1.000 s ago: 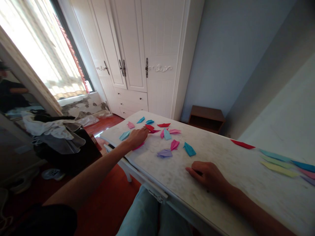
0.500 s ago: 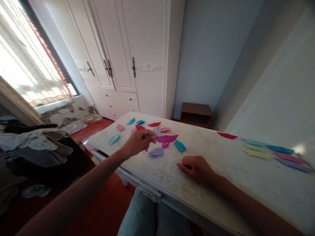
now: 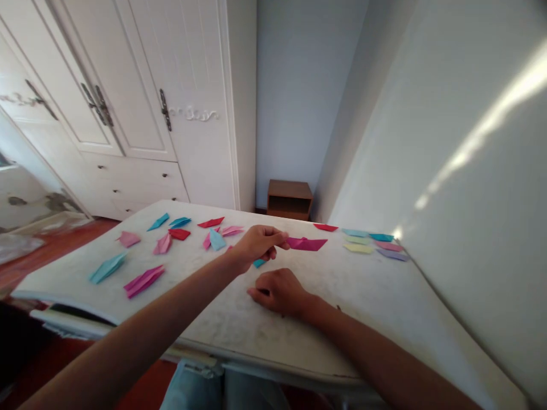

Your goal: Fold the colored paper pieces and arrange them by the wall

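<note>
My left hand (image 3: 261, 246) pinches one end of a magenta folded paper boat (image 3: 306, 244) between thumb and fingers, holding it level above the table. Loosely curled, my right hand (image 3: 280, 290) rests on the tabletop just below and nearer to me, with nothing seen in it. Under the left hand a blue paper boat (image 3: 259, 263) is mostly hidden. Farther left lie more folded boats, among them a teal one (image 3: 107, 267), a second magenta one (image 3: 144, 281), a red one (image 3: 211, 222) and a pink one (image 3: 129, 239).
Toward the wall, several boats lie in close rows on the white table (image 3: 239, 324), including a red one (image 3: 326, 227), a yellow one (image 3: 358, 249) and a purple one (image 3: 392, 254). Behind stand a white wardrobe (image 3: 200, 154) and a brown nightstand (image 3: 289, 188).
The view has turned to the right. My left hand has carried the magenta boat rightward, away from the scattered boats and toward the rows. My right hand stays curled on the table.
</note>
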`<state>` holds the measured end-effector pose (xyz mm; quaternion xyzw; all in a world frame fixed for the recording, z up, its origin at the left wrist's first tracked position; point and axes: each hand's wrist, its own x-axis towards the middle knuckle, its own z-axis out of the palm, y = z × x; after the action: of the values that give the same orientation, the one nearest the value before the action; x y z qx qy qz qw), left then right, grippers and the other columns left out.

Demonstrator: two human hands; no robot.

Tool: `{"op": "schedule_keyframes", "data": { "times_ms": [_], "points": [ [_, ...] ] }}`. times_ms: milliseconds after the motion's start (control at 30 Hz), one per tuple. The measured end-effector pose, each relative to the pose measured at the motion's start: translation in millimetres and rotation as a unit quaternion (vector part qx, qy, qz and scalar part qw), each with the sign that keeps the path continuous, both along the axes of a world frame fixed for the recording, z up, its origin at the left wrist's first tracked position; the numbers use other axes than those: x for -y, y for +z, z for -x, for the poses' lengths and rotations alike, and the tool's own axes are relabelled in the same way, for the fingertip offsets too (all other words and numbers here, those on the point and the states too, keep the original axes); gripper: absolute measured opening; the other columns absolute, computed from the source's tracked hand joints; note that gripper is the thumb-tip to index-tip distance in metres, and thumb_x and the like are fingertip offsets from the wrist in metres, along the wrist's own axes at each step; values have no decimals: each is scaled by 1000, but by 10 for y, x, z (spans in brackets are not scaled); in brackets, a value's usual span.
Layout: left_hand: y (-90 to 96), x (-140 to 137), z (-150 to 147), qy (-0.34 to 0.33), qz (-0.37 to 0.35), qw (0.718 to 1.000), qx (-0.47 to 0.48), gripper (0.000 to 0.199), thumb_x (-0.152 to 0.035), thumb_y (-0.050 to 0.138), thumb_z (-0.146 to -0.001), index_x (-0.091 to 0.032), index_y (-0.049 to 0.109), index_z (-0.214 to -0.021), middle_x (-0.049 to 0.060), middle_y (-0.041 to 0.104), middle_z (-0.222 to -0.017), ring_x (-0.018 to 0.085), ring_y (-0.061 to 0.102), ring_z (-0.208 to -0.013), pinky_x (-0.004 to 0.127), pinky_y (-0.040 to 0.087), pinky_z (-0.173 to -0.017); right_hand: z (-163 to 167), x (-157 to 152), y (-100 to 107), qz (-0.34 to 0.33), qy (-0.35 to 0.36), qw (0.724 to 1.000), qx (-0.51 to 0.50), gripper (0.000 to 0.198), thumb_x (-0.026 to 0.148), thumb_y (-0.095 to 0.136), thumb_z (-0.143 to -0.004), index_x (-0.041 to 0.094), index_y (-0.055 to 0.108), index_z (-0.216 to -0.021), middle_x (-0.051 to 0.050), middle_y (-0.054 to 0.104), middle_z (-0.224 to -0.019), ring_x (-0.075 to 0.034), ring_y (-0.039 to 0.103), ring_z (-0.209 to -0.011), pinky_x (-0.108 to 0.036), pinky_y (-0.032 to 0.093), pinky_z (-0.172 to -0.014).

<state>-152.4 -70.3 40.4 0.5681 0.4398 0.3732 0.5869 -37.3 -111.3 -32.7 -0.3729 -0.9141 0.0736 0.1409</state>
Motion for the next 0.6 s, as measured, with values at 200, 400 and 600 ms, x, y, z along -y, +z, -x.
{"op": "schedule_keyframes", "data": {
  "times_ms": [200,400,600],
  "points": [
    [-158,-506,-763,-3,79,996,-38,17,-23,66,-79,-12,62,-67,5,70,-74,3,46,-41,17,27,-36,10,-27,-9,0,5,1000,0,41,42,50,-93,17,67,-67,-1,69,-70,-12,54,-58,-28,21,-54],
    [-399,-896,-1274,48,148,981,-117,11,-13,61,-79,-10,60,-68,1,63,-60,4,43,-37,17,28,-36,21,-50,-50,-13,-5,1000,3,26,37,56,-87,21,73,-75,-3,74,-80,-17,63,-66,-27,32,-56],
    [-549,-1101,-1462,79,129,974,-170,8,-13,63,-76,-7,64,-81,4,65,-61,7,47,-36,19,28,-37,28,-72,-113,-27,-6,1000,1,27,40,57,-85,21,74,-78,-5,75,-83,-22,67,-73,-29,40,-58]
  ]
}}
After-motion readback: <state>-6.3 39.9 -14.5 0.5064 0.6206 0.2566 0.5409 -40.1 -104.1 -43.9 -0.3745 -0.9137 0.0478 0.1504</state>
